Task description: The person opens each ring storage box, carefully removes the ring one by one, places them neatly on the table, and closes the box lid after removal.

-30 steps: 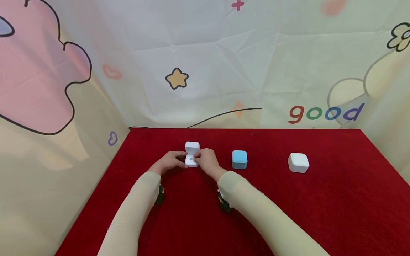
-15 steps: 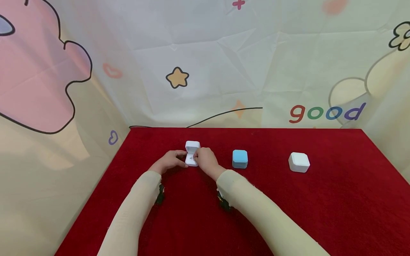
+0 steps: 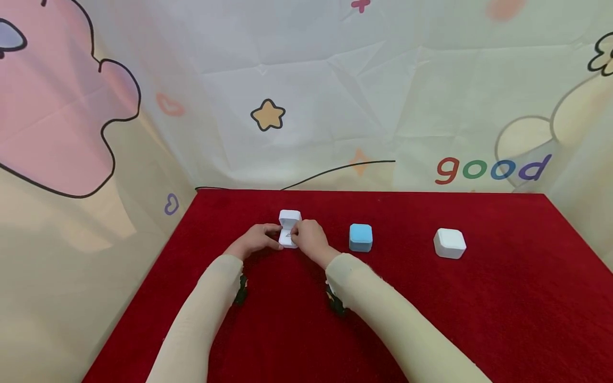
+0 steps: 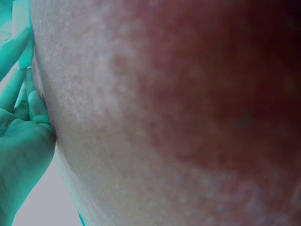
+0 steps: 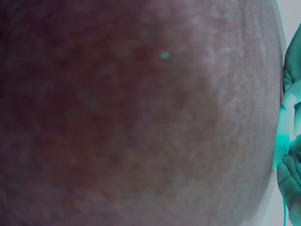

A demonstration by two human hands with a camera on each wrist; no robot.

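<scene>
A small white ring box (image 3: 289, 216) stands with its lid raised at the left-centre of the red cloth. From its left side my left hand (image 3: 255, 239) grips it between thumb and fingers. My right hand (image 3: 311, 239) reaches in from the right, fingertips pinching a tiny silvery ring (image 3: 288, 235) over the box's cushion; those fingers cover part of the ring. In the left wrist view, only a strip of the left hand (image 4: 23, 136) shows. The right wrist view catches the box's edge (image 5: 282, 136) with fingers around it; a blurred surface fills the remainder.
A closed light-blue box (image 3: 361, 238) sits just right of my right hand. Farther right is a closed white box (image 3: 449, 243). Red cloth (image 3: 407, 308) covers the table, and a printed curtain (image 3: 325, 106) hangs behind it.
The head view has shifted slightly. My left hand stays on the ring box, and the right fingertips make only a very small movement at the ring.
</scene>
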